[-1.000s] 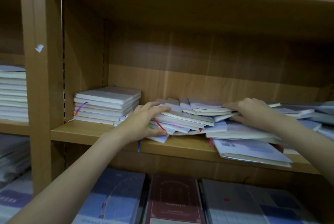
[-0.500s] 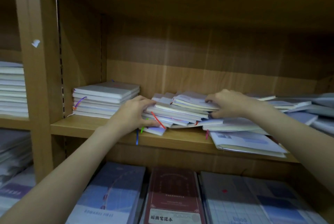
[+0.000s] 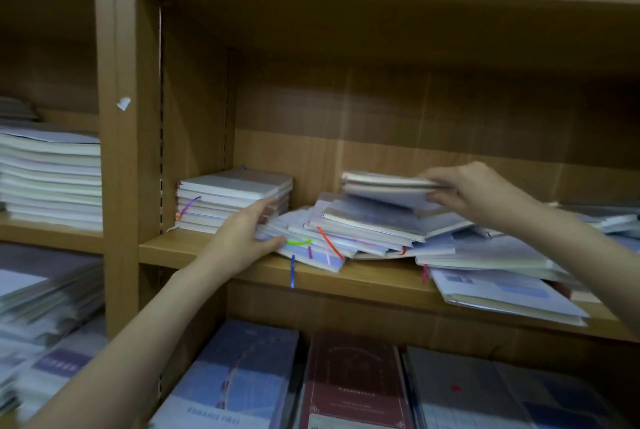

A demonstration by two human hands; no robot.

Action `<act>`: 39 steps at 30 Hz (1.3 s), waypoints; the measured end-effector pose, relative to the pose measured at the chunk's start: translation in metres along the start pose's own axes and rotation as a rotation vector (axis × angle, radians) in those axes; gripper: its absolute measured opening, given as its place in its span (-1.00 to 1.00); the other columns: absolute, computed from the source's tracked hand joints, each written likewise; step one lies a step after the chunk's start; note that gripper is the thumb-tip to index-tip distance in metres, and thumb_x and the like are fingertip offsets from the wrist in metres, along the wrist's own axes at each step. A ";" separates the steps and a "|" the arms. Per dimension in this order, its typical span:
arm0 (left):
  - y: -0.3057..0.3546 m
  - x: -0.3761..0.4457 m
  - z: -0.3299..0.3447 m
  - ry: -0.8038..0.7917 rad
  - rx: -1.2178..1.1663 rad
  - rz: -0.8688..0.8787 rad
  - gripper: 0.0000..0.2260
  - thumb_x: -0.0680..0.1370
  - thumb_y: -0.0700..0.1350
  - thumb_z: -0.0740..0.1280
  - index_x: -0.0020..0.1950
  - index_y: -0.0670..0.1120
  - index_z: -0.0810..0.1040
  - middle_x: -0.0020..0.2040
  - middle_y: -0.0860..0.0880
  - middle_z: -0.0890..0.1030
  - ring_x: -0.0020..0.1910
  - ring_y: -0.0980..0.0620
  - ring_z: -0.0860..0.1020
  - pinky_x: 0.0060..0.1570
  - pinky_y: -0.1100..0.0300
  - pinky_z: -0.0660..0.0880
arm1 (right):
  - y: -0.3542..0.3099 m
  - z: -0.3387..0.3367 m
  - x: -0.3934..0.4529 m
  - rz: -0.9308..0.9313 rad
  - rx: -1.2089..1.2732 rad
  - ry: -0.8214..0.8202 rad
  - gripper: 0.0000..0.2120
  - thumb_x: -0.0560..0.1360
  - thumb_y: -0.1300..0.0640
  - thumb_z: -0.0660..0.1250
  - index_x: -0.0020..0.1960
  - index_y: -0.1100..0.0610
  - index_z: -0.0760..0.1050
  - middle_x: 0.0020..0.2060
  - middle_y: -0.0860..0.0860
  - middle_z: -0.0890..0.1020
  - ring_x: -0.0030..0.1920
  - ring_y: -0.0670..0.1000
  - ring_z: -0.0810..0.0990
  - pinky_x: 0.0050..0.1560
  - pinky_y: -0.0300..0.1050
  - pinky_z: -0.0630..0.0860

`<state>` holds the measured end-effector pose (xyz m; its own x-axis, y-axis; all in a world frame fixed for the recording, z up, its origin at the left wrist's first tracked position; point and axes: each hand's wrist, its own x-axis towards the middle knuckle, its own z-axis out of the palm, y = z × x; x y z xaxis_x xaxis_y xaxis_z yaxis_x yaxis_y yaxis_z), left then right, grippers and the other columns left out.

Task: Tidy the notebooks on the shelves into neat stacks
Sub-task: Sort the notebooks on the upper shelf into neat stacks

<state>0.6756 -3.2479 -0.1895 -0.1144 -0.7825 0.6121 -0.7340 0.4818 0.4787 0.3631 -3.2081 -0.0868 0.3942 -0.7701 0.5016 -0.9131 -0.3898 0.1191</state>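
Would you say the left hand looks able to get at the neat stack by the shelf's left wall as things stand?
Probably yes. The left hand grips the near end of the messy pile, right beside the neat stack, and nothing lies between them. It would need to let go of the pile first.

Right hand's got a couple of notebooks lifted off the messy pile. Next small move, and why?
Probably carry them left and set them on the neat stack. The right hand pinches the lifted notebooks clear above the slumped pile, the left hand holds that pile's left edge, and the stack beside it is squared with its top free.
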 end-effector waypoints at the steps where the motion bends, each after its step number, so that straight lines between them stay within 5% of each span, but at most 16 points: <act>1: 0.001 -0.001 0.001 0.008 -0.015 -0.010 -0.40 0.43 -0.11 0.46 0.41 -0.09 0.32 0.27 -0.08 0.51 0.21 0.02 0.48 0.13 0.32 0.32 | -0.010 0.006 -0.001 0.007 0.016 -0.074 -0.83 0.55 0.09 0.26 0.13 0.01 0.51 -0.08 0.00 0.62 -0.04 0.04 0.58 0.00 0.04 0.51; 5: 0.004 -0.007 0.003 0.018 0.009 -0.057 -0.35 0.38 -0.03 0.49 0.40 -0.11 0.34 0.30 -0.11 0.49 0.27 -0.03 0.46 0.22 0.19 0.34 | -0.028 0.035 -0.005 0.138 0.078 -0.296 -0.56 0.61 -0.05 0.11 0.47 0.00 0.22 0.40 0.08 0.35 0.42 0.10 0.23 0.36 -0.02 0.19; 8: 0.003 -0.011 -0.001 -0.017 0.052 -0.075 -0.31 0.34 0.02 0.52 0.40 -0.08 0.36 0.31 -0.05 0.49 0.27 0.02 0.45 0.19 0.25 0.34 | -0.023 0.036 -0.007 0.280 0.289 -0.283 -0.34 0.46 -0.23 0.27 0.48 -0.06 0.18 0.41 0.12 0.29 0.44 0.11 0.18 0.35 0.00 0.22; 11: 0.004 -0.012 -0.006 0.008 0.028 -0.111 -0.35 0.29 0.01 0.55 0.32 -0.09 0.45 0.23 -0.03 0.55 0.18 0.05 0.50 0.12 0.31 0.35 | -0.030 0.036 0.002 0.317 0.353 -0.301 -0.14 0.33 -0.21 0.44 0.50 -0.02 0.13 0.46 0.04 0.24 0.47 0.07 0.14 0.39 -0.02 0.20; 17: -0.003 -0.019 -0.006 0.038 -0.207 -0.180 -0.37 0.23 -0.10 0.59 0.26 -0.09 0.49 0.07 -0.11 0.62 0.02 0.03 0.57 0.16 0.12 0.50 | -0.054 0.043 0.010 0.225 0.283 -0.316 -0.14 0.34 -0.10 0.48 0.51 -0.01 0.11 0.43 0.08 0.23 0.46 0.07 0.13 0.35 -0.12 0.18; 22: -0.007 -0.023 -0.011 -0.004 -0.256 -0.145 -0.45 0.27 -0.12 0.56 0.22 -0.03 0.49 0.00 -0.07 0.60 -0.03 0.06 0.57 0.09 0.19 0.53 | -0.068 0.051 0.013 0.221 0.500 -0.221 -0.21 0.28 -0.11 0.52 0.42 -0.10 0.24 0.36 0.06 0.20 0.39 0.10 0.24 0.37 -0.07 0.25; 28: -0.011 -0.026 -0.016 -0.091 -0.350 -0.103 -0.53 0.41 -0.29 0.45 0.21 0.06 0.42 0.09 -0.07 0.56 0.04 0.09 0.55 0.08 0.30 0.48 | -0.087 0.072 0.008 0.174 0.442 -0.280 0.08 0.27 -0.10 0.53 0.53 -0.03 -0.12 0.50 0.05 -0.18 0.51 0.06 -0.07 0.40 -0.13 0.09; 30: -0.015 -0.022 -0.024 -0.165 -0.384 -0.132 -0.51 0.42 -0.33 0.42 0.18 0.13 0.39 0.10 -0.05 0.56 0.06 0.14 0.56 0.09 0.27 0.48 | -0.087 0.075 0.009 0.142 0.407 -0.260 0.10 0.25 -0.10 0.55 0.53 -0.03 -0.12 0.51 0.05 -0.16 0.51 0.04 -0.03 0.39 -0.17 0.12; 33: -0.018 -0.017 -0.029 -0.174 -0.307 -0.153 -0.49 0.40 -0.30 0.45 0.22 0.11 0.39 0.05 -0.01 0.59 -0.02 0.20 0.58 0.03 0.30 0.47 | -0.080 0.074 0.020 0.047 0.371 -0.190 0.00 0.25 -0.07 0.56 0.51 0.00 0.04 0.47 0.02 0.14 0.41 -0.01 0.21 0.14 -0.31 0.22; 35: -0.014 -0.014 -0.025 -0.124 -0.229 -0.169 -0.53 0.40 -0.28 0.46 0.23 0.03 0.41 0.00 0.00 0.59 -0.11 0.20 0.59 -0.08 0.36 0.48 | -0.077 0.074 0.029 -0.001 0.376 -0.188 -0.10 0.28 -0.04 0.55 0.45 -0.03 0.11 0.41 -0.03 0.24 0.32 -0.05 0.30 0.03 -0.32 0.21; 39: -0.002 -0.010 -0.009 0.053 0.065 -0.155 -0.68 0.40 -0.20 0.47 0.07 -0.07 0.44 -0.22 0.04 0.57 -0.13 0.02 0.59 -0.03 0.12 0.51 | -0.067 0.081 0.035 0.006 0.445 -0.164 -0.22 0.31 -0.02 0.54 0.38 -0.08 0.18 0.39 -0.04 0.26 0.32 -0.05 0.33 0.09 -0.23 0.26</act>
<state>0.6847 -3.2375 -0.1911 0.0376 -0.8230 0.5668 -0.7818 0.3291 0.5297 0.4462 -3.2499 -0.1469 0.4333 -0.8283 0.3552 -0.7961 -0.5365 -0.2800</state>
